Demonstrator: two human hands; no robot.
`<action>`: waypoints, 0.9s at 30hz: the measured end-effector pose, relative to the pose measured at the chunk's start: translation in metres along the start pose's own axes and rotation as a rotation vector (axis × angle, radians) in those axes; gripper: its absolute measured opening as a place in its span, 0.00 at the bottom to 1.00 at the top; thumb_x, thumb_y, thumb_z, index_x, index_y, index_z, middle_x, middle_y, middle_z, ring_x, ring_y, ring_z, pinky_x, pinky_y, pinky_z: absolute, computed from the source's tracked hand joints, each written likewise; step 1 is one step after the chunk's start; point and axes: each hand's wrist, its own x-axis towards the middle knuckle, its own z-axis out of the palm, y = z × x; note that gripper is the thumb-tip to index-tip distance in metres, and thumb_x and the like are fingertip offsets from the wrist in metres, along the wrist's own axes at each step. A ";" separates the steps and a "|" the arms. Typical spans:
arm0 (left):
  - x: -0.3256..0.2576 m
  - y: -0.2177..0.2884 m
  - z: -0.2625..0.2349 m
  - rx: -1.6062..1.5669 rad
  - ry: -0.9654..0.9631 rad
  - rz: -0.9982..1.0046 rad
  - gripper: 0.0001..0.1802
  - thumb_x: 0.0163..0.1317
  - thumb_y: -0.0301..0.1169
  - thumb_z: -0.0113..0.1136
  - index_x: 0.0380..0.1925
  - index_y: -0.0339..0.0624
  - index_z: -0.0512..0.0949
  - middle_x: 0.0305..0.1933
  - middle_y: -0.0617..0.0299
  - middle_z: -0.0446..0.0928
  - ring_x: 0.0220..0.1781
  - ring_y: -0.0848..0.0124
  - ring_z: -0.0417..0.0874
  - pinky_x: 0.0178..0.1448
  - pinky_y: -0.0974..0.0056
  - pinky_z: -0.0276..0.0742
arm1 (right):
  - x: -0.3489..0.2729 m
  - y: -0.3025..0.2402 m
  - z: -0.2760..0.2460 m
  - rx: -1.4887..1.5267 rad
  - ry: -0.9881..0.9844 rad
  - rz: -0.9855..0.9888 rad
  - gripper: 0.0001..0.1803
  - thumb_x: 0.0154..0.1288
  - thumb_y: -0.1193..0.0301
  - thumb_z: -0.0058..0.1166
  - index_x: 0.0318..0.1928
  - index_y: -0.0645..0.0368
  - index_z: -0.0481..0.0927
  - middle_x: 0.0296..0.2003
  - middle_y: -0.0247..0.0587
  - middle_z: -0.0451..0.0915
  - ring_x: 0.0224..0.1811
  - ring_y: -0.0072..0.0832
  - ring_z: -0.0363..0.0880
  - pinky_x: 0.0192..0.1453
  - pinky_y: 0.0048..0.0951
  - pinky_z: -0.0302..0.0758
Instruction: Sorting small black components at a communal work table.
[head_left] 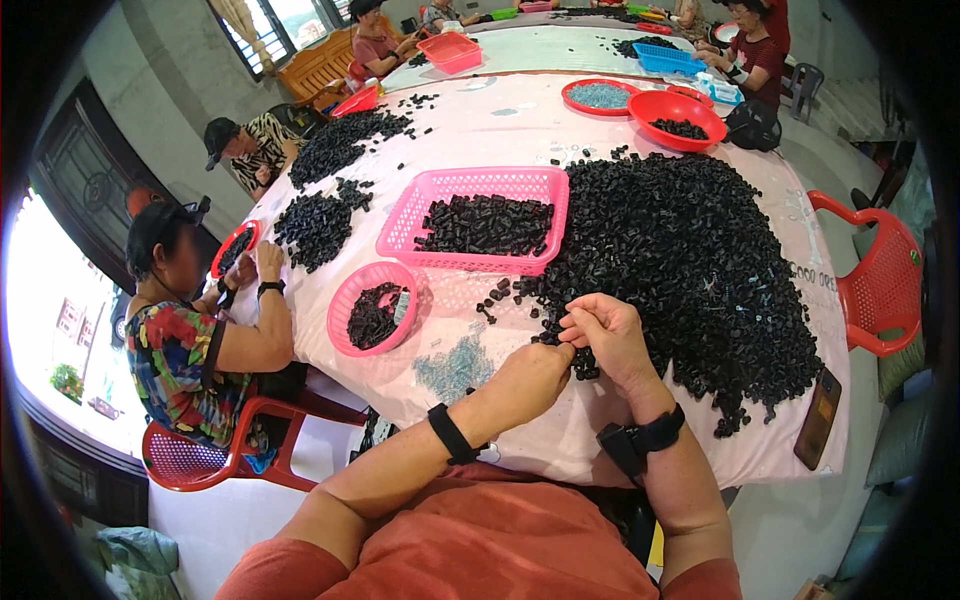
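Left hand (528,380) and right hand (614,342) meet at the edge of the black pieces (690,265) heaped on the surface (455,130); both grips narrow, anything held too small to tell; a light, steady pinch should suit.

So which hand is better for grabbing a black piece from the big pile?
Probably the right hand: it is right at the near edge of the big black pile. The left hand is farther left, mostly over the tablecloth.

Gry wall (150,75), lt flr (235,530), red chair (885,275), wndw (298,22)
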 end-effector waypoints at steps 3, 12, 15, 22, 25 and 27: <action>0.000 -0.006 0.003 -0.083 0.102 -0.026 0.06 0.61 0.26 0.57 0.34 0.33 0.75 0.27 0.41 0.79 0.32 0.43 0.82 0.37 0.46 0.78 | 0.000 0.001 0.000 -0.015 0.001 -0.023 0.08 0.71 0.73 0.52 0.43 0.65 0.81 0.35 0.41 0.85 0.33 0.23 0.85 0.36 0.22 0.81; 0.005 0.001 -0.028 -0.305 0.297 -0.121 0.06 0.64 0.25 0.57 0.38 0.35 0.78 0.27 0.44 0.79 0.27 0.52 0.83 0.32 0.56 0.75 | -0.002 -0.003 0.000 -0.128 0.050 -0.049 0.09 0.71 0.72 0.53 0.43 0.64 0.82 0.33 0.39 0.85 0.31 0.22 0.85 0.33 0.20 0.79; 0.006 0.004 -0.035 -0.320 0.398 -0.095 0.07 0.66 0.25 0.57 0.41 0.34 0.79 0.27 0.47 0.80 0.26 0.60 0.83 0.31 0.61 0.75 | -0.002 -0.006 0.001 -0.039 -0.044 0.066 0.09 0.72 0.71 0.53 0.42 0.64 0.82 0.30 0.37 0.84 0.27 0.20 0.83 0.31 0.18 0.78; 0.004 0.004 -0.032 -0.338 0.390 -0.025 0.06 0.65 0.24 0.59 0.41 0.35 0.79 0.25 0.54 0.80 0.23 0.70 0.79 0.30 0.64 0.75 | -0.001 -0.003 -0.005 0.098 -0.172 0.124 0.07 0.72 0.72 0.53 0.42 0.63 0.81 0.30 0.34 0.82 0.27 0.18 0.81 0.33 0.16 0.77; 0.005 0.000 -0.033 -0.402 0.334 -0.123 0.06 0.64 0.24 0.61 0.40 0.36 0.78 0.24 0.60 0.79 0.22 0.76 0.76 0.28 0.68 0.72 | -0.001 -0.002 -0.005 0.212 -0.159 0.145 0.07 0.71 0.74 0.54 0.44 0.64 0.81 0.33 0.35 0.82 0.30 0.18 0.82 0.35 0.16 0.78; 0.003 -0.003 -0.037 -0.386 0.319 -0.176 0.06 0.63 0.24 0.62 0.39 0.37 0.78 0.23 0.64 0.78 0.22 0.79 0.74 0.27 0.70 0.71 | -0.004 -0.005 -0.003 0.241 -0.138 0.139 0.07 0.70 0.76 0.54 0.45 0.65 0.81 0.35 0.37 0.83 0.33 0.20 0.83 0.37 0.18 0.80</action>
